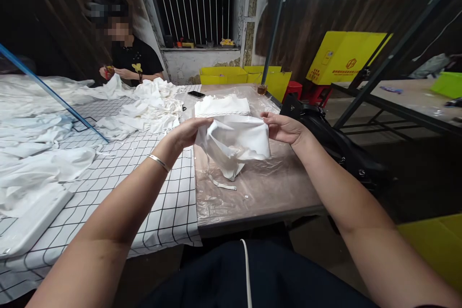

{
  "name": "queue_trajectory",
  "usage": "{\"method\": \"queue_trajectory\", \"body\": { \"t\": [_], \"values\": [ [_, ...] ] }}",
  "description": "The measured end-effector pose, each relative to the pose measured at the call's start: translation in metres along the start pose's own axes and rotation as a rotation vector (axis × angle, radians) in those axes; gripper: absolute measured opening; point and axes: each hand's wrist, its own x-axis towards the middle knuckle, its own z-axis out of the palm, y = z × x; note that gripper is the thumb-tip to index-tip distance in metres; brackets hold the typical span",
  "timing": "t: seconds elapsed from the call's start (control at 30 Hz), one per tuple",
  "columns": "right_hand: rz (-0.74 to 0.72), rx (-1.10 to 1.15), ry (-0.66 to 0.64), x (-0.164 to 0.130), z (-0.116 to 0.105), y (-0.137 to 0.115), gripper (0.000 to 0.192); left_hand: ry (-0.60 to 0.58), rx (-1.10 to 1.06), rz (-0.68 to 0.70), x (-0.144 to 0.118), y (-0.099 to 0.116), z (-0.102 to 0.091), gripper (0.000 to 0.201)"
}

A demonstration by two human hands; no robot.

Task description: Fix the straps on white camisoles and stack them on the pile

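Note:
Between my two hands a white cloth garment [241, 137] is stretched by its upper edge, above the table. My left hand [189, 131] is closed on its left corner; my right hand [283, 128] pinches its right corner. The lower part hangs loose and crumpled, and a thin white strap [222, 184] trails from it onto the plastic-covered tabletop [260, 197]. Just behind the garment lies a flat stack of folded white cloth [222, 106]. The exact kind of garment cannot be made out.
White garments [151, 101] are heaped on the checked cloth [173, 173] at left. A blue pole [54, 91] slants across them. Across the table sits another person [135, 60]. A phone [196, 94], a glass [262, 89] and a black bag [332, 139] are nearby.

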Motion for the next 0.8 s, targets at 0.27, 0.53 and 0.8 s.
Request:
{"method": "queue_trajectory", "body": {
  "t": [0.27, 0.53, 0.8],
  "values": [
    [-0.002, -0.316, 0.156, 0.003, 0.018, 0.027, 0.044, -0.041, -0.299, 0.059, -0.009, 0.006, 0.023, 0.026],
    [-0.137, -0.09, -0.157, 0.005, 0.061, 0.015, 0.04, -0.042, -0.221, 0.268, -0.012, 0.027, 0.023, 0.026],
    [-0.493, -0.246, 0.019, 0.029, 0.069, -0.053, 0.03, 0.121, -0.107, 0.336, 0.003, 0.033, -0.003, 0.031]
  ]
}}
